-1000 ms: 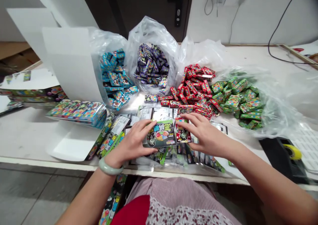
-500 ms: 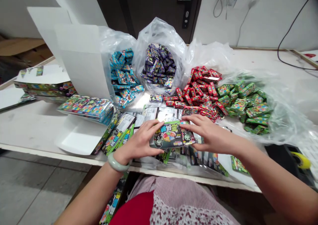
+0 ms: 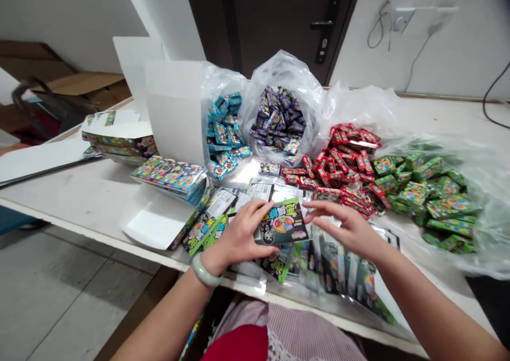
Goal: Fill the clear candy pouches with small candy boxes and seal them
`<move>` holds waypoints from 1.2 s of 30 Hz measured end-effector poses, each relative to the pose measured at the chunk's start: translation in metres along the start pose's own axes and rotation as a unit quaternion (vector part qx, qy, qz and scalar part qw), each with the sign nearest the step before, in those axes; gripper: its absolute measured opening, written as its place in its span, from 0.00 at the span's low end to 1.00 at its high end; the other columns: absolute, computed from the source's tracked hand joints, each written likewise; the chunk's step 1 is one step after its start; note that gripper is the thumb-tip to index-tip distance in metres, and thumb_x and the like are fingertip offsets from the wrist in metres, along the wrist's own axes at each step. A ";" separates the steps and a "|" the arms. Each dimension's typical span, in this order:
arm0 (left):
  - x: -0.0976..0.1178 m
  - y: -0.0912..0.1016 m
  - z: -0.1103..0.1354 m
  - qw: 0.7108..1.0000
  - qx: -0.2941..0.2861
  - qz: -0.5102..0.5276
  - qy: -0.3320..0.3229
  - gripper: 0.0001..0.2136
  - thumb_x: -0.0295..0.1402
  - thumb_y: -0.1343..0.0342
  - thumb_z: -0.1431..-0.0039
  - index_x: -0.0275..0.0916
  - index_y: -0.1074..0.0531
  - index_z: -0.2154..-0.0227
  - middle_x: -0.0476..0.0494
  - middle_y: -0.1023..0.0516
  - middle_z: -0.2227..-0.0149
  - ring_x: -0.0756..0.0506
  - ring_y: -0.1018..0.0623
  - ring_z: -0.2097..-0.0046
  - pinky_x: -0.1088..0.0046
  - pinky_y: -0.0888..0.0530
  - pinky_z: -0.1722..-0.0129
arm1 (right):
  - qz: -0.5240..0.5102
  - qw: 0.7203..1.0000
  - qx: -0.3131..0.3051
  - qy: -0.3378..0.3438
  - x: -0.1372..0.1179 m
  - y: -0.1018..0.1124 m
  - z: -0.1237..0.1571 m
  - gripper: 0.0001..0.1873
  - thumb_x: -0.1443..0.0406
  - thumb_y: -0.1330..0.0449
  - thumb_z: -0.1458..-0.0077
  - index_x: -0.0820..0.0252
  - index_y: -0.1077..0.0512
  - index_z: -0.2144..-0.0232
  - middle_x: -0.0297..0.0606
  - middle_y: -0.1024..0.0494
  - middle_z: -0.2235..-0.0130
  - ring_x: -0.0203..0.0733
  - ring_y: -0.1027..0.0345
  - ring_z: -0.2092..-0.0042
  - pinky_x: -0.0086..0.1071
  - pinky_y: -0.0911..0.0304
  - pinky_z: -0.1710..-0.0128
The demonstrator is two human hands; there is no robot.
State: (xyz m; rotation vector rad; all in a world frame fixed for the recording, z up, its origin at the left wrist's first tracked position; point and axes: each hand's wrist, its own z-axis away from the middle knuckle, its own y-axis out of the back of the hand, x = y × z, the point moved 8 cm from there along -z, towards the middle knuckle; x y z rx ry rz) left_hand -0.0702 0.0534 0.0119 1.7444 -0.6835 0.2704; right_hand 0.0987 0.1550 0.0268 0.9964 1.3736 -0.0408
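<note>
Along the white table (image 3: 71,201), left to right: a stack of printed cartons (image 3: 119,140) at far left, then a row of multicoloured packs (image 3: 169,179) beside an open white carton (image 3: 173,111). Clear plastic bags (image 3: 282,74) follow, holding blue boxes (image 3: 223,132) and purple-and-black packets (image 3: 277,122), then red packets (image 3: 338,164) and green boxes (image 3: 434,196), the last two lots spreading across the tabletop.

Centre front: left hand (image 3: 239,238), bangle (image 3: 206,271) on wrist, fingers curled, has hold of a green-and-black packet (image 3: 281,223) above a loose spread of sleeved packets (image 3: 338,265). Right hand (image 3: 342,228) stands open, fingers spread, just beside the packet's right edge, apparently not gripping.

Risk: sleeved packets reach the table's front edge; a brushing forearm could knock them to the floor (image 3: 79,281). Risk: a shifted bag could let loose red packets slide into the green boxes, mixing the lots.
</note>
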 end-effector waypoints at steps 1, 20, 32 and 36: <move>-0.003 0.006 0.002 1.000 0.009 -0.004 0.006 0.45 0.42 0.33 0.54 0.43 0.51 0.35 0.34 0.39 0.42 0.33 0.35 0.42 0.49 0.33 0.43 | 0.013 1.000 0.025 -0.014 0.009 0.007 -0.018 0.15 0.58 0.47 0.38 0.54 0.28 0.52 0.40 0.20 0.61 0.45 0.26 0.59 0.41 0.31 0.56; -0.042 0.027 0.022 0.998 0.044 -0.017 0.033 0.47 0.40 0.33 0.53 0.45 0.54 0.34 0.34 0.38 0.41 0.32 0.35 0.41 0.46 0.31 0.43 | 0.300 0.947 0.091 -0.068 0.063 0.038 -0.220 0.15 0.67 0.49 0.41 0.65 0.28 0.55 0.54 0.24 0.52 0.53 0.33 0.48 0.45 0.45 0.47; -0.039 0.028 0.024 0.998 0.035 -0.047 0.034 0.42 0.43 0.37 0.48 0.47 0.53 0.34 0.37 0.39 0.42 0.34 0.34 0.42 0.49 0.34 0.41 | -0.099 0.973 -0.208 -0.007 0.055 -0.018 -0.019 0.08 0.68 0.43 0.44 0.58 0.28 0.61 0.39 0.24 0.56 0.43 0.32 0.51 0.45 0.38 0.47; -0.031 0.024 0.027 0.998 0.019 -0.049 0.026 0.41 0.44 0.38 0.47 0.46 0.53 0.35 0.37 0.40 0.42 0.33 0.35 0.42 0.48 0.34 0.41 | 0.077 0.991 -0.099 0.048 0.054 -0.001 0.009 0.24 0.80 0.51 0.49 0.57 0.26 0.55 0.45 0.35 0.40 0.45 0.49 0.36 0.53 0.54 0.38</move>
